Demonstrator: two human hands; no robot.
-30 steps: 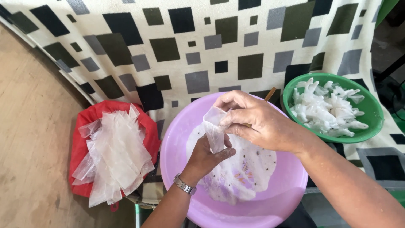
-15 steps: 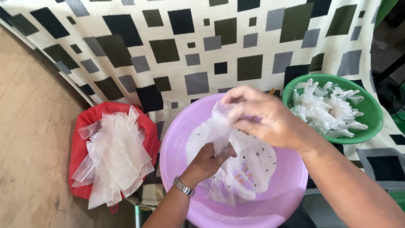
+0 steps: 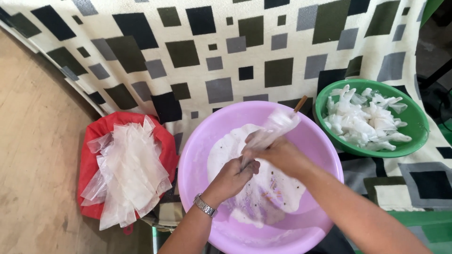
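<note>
While both hands grip it above the purple basin (image 3: 197, 141), the plastic pouch (image 3: 275, 129) slants up-right, left hand (image 3: 235, 176) pinching low, right hand (image 3: 278, 153) clasping higher

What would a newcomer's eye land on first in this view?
Dead centre, the big purple basin of white mixture, with the left hand and right hand gripping a small clear bag above it. Next, the green bowl of filled white bags at right, and clear bags piled on a red tray at left.
</note>
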